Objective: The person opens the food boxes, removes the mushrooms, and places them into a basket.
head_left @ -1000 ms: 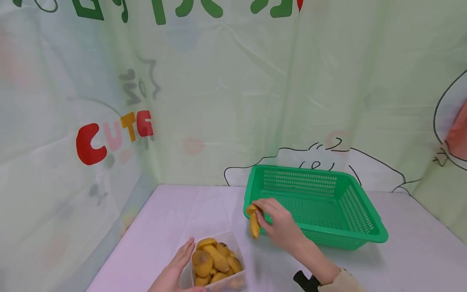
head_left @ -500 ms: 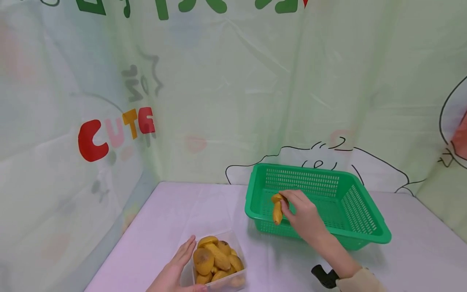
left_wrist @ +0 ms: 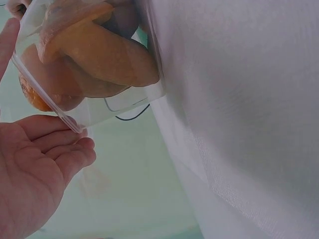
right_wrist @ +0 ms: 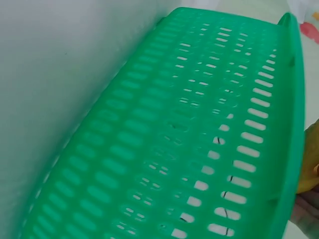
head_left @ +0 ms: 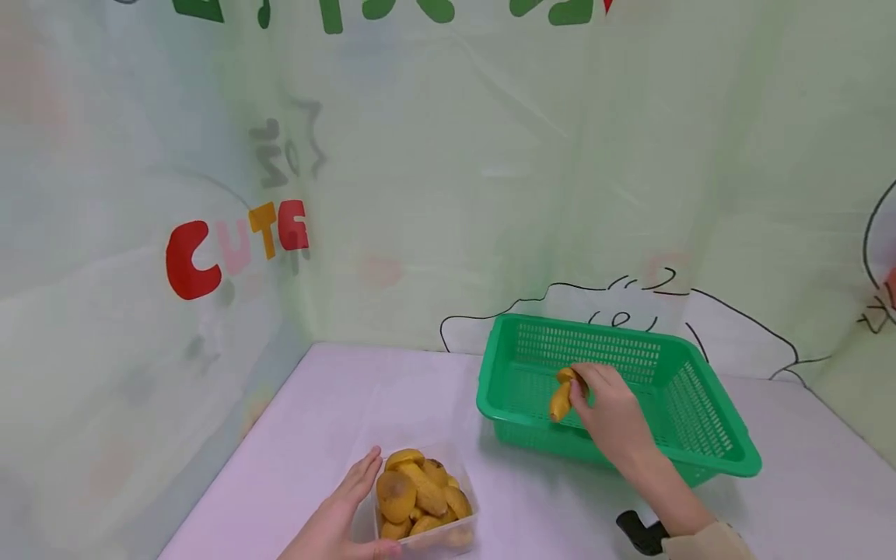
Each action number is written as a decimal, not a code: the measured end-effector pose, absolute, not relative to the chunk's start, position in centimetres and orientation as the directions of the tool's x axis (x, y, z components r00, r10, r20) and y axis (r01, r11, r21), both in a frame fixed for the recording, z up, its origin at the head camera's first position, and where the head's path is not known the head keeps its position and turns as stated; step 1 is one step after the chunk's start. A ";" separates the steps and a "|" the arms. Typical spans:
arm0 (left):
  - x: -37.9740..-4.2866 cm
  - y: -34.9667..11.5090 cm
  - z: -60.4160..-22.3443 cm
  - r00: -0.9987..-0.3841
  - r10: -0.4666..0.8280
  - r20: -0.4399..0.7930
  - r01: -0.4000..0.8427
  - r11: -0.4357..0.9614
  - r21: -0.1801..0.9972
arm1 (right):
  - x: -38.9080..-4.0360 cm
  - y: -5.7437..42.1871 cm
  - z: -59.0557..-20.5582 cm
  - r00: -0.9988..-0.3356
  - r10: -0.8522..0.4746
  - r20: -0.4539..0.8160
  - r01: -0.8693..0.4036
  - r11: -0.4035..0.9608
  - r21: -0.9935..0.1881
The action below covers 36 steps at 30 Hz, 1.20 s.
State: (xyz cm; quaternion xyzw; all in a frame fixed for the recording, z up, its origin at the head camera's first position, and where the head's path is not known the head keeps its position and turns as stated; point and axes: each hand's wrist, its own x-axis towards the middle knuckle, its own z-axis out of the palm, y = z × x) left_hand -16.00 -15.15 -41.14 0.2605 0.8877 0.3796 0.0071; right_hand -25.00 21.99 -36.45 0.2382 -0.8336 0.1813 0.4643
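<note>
My left hand (head_left: 339,513) rests along the left side and front corner of a clear plastic box (head_left: 449,459), its fingers nearly straight. Several yellow-brown mushrooms (head_left: 428,494) are piled inside; in the left wrist view, the mushrooms (left_wrist: 104,57) show through the wall beside the left palm (left_wrist: 30,174). Over the green plastic basket (head_left: 542,437), my right hand (head_left: 616,416) pinches one mushroom (head_left: 560,403) near its cap, stem hanging down to the left. The right wrist view has the basket (right_wrist: 164,124) filling most of it, with the mushroom (right_wrist: 310,159) partly visible past the rim.
Box and basket stand on a table with a pale lilac cloth (head_left: 378,397), the basket at the back right. A pale green curtain (head_left: 420,194) with printed letters and drawings encloses the back and sides. A black device (head_left: 640,533) sits at the right wrist.
My right hand has carried the mushroom rightward from the basket's left edge to over its inside. My left hand stays at the box. The head view has shifted slightly.
</note>
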 end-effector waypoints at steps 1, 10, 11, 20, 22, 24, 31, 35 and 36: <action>-16.1 -15.1 -41.1 -0.861 0.473 0.187 0.462 0.574 0.676 | -25.0 22.2 -36.6 -0.462 -0.213 0.861 -0.553 0.828 -0.092; -16.1 -15.3 -40.9 -0.864 0.463 0.198 0.466 0.587 0.662 | -25.5 22.7 -37.7 -0.594 -0.117 0.796 -0.458 0.863 -0.215; -16.1 -15.3 -40.9 -0.864 0.463 0.198 0.466 0.588 0.661 | -25.4 22.8 -37.8 -0.614 -0.100 0.783 -0.439 0.867 -0.233; -16.1 -15.2 -40.8 -0.861 0.470 0.193 0.466 0.577 0.671 | -24.9 23.1 -37.8 -0.740 -0.041 0.672 -0.347 0.878 -0.329; -16.2 -15.2 -40.9 -0.859 0.474 0.193 0.469 0.576 0.669 | -24.7 23.1 -38.0 -0.761 -0.041 0.648 -0.336 0.879 -0.338; -16.2 -15.2 -41.1 -0.856 0.479 0.195 0.474 0.576 0.666 | -24.6 23.2 -38.1 -0.780 -0.044 0.624 -0.325 0.881 -0.345; -16.2 -15.1 -41.1 -0.856 0.479 0.197 0.473 0.568 0.673 | -24.5 23.2 -38.3 -0.805 -0.054 0.591 -0.308 0.889 -0.338; -16.2 -15.1 -41.0 -0.856 0.478 0.196 0.472 0.569 0.673 | -24.5 23.1 -38.1 -0.817 -0.053 0.574 -0.304 0.886 -0.350; -16.2 -15.2 -41.0 -0.855 0.479 0.198 0.475 0.571 0.670 | -24.5 23.0 -38.0 -0.820 -0.049 0.570 -0.302 0.884 -0.358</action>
